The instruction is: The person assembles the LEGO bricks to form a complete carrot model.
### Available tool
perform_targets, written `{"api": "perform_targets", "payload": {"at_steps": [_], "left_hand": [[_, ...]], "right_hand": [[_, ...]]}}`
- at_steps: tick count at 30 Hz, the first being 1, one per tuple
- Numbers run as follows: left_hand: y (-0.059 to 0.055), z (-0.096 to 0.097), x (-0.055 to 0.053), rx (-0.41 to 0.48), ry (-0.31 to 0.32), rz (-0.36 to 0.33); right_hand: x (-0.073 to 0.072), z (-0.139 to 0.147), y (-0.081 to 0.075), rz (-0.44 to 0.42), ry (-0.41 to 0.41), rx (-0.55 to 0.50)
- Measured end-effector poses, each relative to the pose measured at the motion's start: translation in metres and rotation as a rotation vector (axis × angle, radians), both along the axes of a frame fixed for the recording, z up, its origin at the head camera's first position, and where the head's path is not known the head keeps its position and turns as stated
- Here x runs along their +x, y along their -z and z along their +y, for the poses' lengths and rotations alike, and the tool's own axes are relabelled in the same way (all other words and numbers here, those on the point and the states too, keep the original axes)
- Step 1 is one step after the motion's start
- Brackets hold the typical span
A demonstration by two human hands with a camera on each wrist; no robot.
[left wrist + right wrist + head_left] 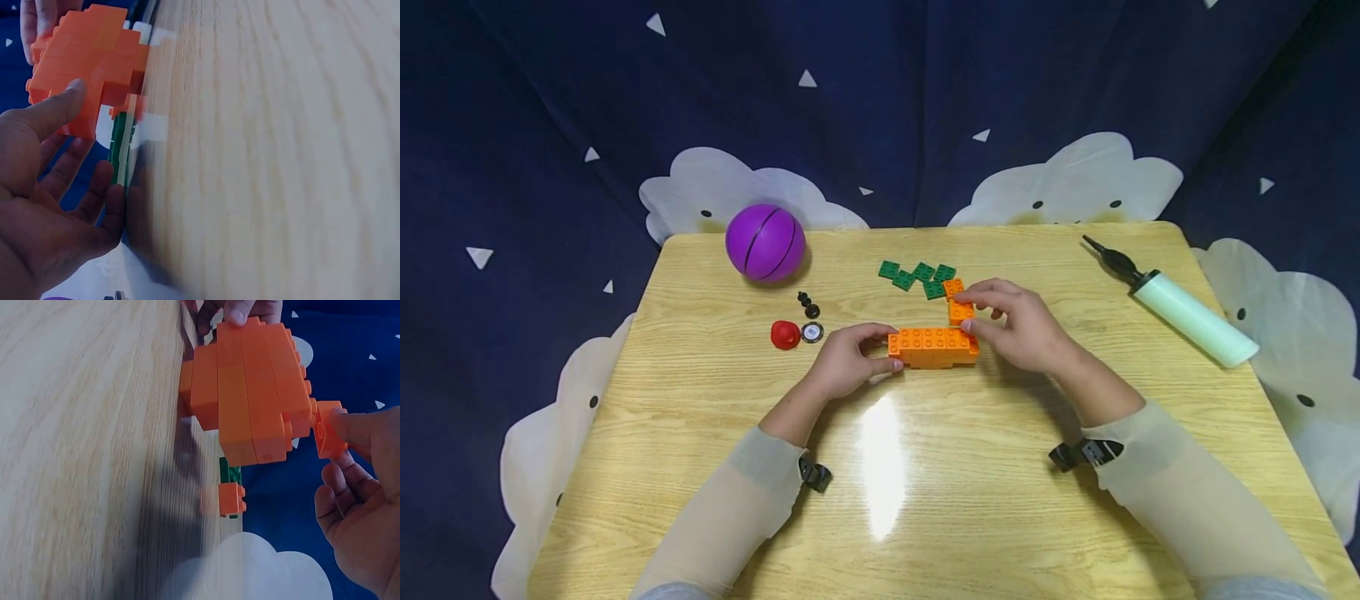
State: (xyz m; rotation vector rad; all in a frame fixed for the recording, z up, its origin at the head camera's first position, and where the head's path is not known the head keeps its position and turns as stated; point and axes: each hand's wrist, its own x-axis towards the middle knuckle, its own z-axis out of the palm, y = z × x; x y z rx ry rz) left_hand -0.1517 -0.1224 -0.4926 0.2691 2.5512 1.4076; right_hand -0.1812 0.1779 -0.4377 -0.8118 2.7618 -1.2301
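A stepped build of orange toy bricks [928,342] stands on the table, wider in its upper rows than at its base. My left hand [847,361] grips its left end between thumb and fingers. Between thumb and fingertips, my right hand [1021,327] pinches a loose orange brick [329,428] above the build's right end. In the right wrist view that brick is tilted, close to the top studs; whether it touches them I cannot tell. Another orange brick [230,499] lies on the table behind, beside several flat green bricks [922,272].
At the back left sits a purple ball [765,242]. A red cap-shaped piece [785,335], a round black-and-white disc [812,332] and a small black piece [808,305] lie left of the build. A pale green hand pump [1195,319] lies at right.
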Motion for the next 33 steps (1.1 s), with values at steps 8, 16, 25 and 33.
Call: {"api": "perform_targets", "payload": {"at_steps": [8,16,25,33], "left_hand": [[0.000,0.000,0.000,-0.003,-0.004,-0.003],[0.000,0.001,0.000,-0.005,-0.004,-0.001],[-0.001,0.001,-0.001,-0.001,0.005,0.000],[-0.001,0.001,-0.001,-0.008,0.006,0.003]], "right_hand": [[0.008,-0.005,-0.002,0.004,-0.028,-0.008],[0.014,-0.009,-0.002,0.003,-0.052,-0.017],[0.018,-0.010,0.003,-0.009,-0.086,-0.017],[0.020,-0.011,0.002,0.000,-0.088,-0.009]]}}
